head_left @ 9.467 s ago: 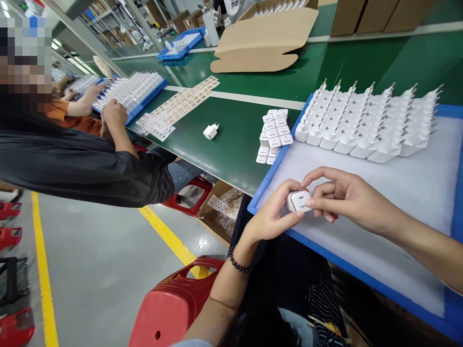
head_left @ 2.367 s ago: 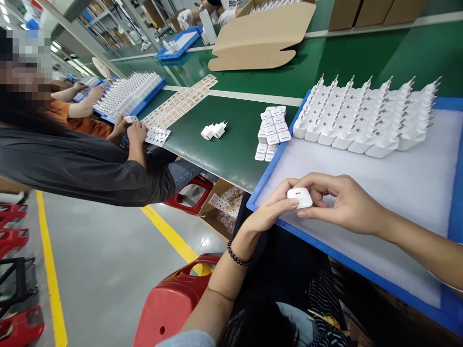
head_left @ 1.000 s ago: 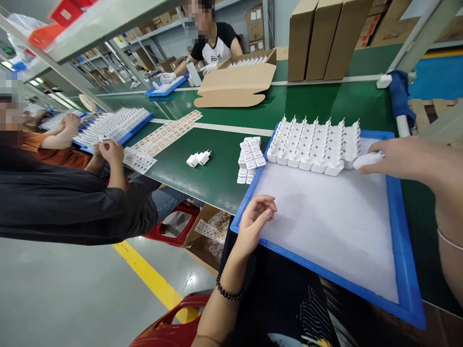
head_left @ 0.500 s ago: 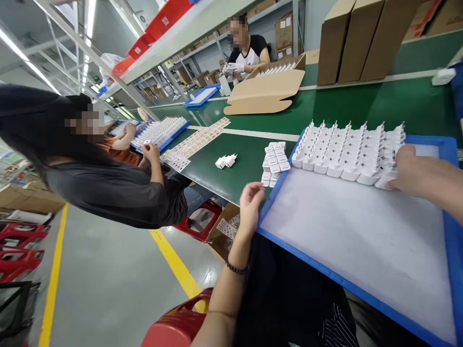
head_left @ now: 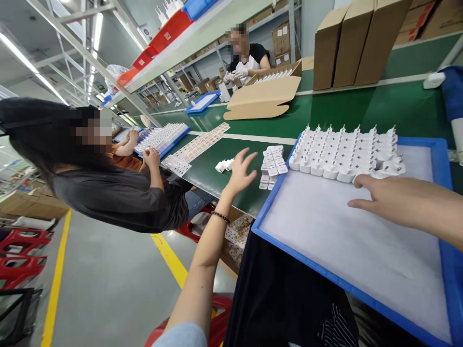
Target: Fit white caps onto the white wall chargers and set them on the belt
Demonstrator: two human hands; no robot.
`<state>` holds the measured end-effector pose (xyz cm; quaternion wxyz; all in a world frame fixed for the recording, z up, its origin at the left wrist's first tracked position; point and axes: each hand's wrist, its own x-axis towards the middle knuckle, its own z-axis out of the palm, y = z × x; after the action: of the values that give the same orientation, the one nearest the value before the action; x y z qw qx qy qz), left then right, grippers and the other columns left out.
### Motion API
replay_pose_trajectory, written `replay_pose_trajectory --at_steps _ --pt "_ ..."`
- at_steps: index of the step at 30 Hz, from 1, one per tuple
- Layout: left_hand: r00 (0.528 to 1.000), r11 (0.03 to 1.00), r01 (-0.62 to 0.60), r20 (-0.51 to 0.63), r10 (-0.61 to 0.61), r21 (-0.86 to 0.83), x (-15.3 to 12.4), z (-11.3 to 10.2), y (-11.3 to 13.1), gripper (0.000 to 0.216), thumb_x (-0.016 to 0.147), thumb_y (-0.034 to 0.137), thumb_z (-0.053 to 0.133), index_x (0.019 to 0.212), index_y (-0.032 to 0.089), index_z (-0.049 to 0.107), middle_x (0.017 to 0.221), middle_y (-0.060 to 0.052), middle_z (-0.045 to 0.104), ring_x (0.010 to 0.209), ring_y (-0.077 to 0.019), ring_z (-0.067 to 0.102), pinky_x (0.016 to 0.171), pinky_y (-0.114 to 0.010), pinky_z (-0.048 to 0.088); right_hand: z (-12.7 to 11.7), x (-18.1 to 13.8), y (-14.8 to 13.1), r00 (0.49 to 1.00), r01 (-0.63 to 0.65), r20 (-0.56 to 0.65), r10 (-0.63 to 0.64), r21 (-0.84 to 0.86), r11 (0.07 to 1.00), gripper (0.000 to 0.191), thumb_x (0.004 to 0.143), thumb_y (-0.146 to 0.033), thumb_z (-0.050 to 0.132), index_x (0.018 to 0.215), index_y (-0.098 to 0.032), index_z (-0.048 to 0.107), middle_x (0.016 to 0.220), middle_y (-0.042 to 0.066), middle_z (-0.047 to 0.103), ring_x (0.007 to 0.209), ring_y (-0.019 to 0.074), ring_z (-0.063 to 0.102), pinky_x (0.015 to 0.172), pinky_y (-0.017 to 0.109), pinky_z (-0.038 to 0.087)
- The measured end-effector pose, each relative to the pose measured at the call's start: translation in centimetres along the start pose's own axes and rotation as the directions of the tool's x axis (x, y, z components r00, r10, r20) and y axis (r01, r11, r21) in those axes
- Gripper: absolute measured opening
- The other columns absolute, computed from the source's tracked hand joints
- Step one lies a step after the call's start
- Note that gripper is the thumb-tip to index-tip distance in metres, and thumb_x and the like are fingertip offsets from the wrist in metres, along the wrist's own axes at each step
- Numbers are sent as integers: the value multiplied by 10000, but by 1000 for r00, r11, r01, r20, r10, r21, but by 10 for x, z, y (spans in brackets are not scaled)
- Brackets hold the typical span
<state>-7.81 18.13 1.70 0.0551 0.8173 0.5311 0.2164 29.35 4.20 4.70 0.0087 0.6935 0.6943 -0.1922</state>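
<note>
White chargers (head_left: 220, 166) loose on the tabletop (head_left: 199, 169), toward its near edge, apparently left to do; left hand (head_left: 241, 172) near them, fingers spread, nothing visible in their grasp; printed white squares (head_left: 274, 161) stacked just beside the left edge of the tray (head_left: 318, 270); prongs-up rows (head_left: 330, 172) along its far side, apparently done; right hand (head_left: 388, 195) near their front, thumb and forefinger parted, holding nothing visible.
</note>
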Motion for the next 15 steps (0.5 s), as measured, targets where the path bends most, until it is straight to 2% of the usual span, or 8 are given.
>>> replay_pose_trajectory --at_steps 2,3,6,9,11,15 --pt "964 980 -200 178 196 4 3 9 22 439 930 249 611 1367 228 641 1612 -158 507 1516 -320 454 1270 -507 291 10 2 4 996 90 -9 -89 44 995 346 909 -534 625 1047 -221 677 819 134 742 726 349 684 585 409 418" --pt "941 972 -237 246 232 -11 4 13 32 405 955 253 588 1353 227 662 1583 -164 550 1489 -318 500 1254 -506 321 14 3 6 991 133 -36 -131 61 989 342 903 -529 635 1037 -220 692 796 128 737 687 338 679 562 398 412" --pt "915 972 -233 329 232 -36 10 18 49 326 984 263 581 1269 222 732 1464 -159 674 1378 -316 628 1176 -467 433 24 6 12 968 227 -127 -215 93 969 322 899 -496 653 1027 -210 727 746 121 727 607 301 664 499 356 381" --pt "905 973 -224 361 226 -46 19 10 49 297 938 293 681 1209 217 774 1418 -134 716 1308 -320 685 1107 -421 502 29 11 14 956 266 -157 -247 107 958 353 873 -525 680 1039 -218 737 735 97 724 575 273 657 478 333 386" --pt "897 975 -214 385 218 -53 26 3 47 307 896 301 740 1188 222 789 1393 -109 734 1264 -316 713 1070 -398 530 30 12 12 959 265 -130 -250 111 958 391 857 -545 680 1061 -217 737 748 92 727 575 276 663 473 338 409" --pt "887 978 -198 413 209 -69 36 -6 44 276 880 303 751 1135 221 816 1300 -66 787 1182 -276 750 1013 -333 555 21 8 2 985 170 22 -172 85 982 476 889 -511 612 1226 -192 718 909 144 771 711 336 727 560 403 500"
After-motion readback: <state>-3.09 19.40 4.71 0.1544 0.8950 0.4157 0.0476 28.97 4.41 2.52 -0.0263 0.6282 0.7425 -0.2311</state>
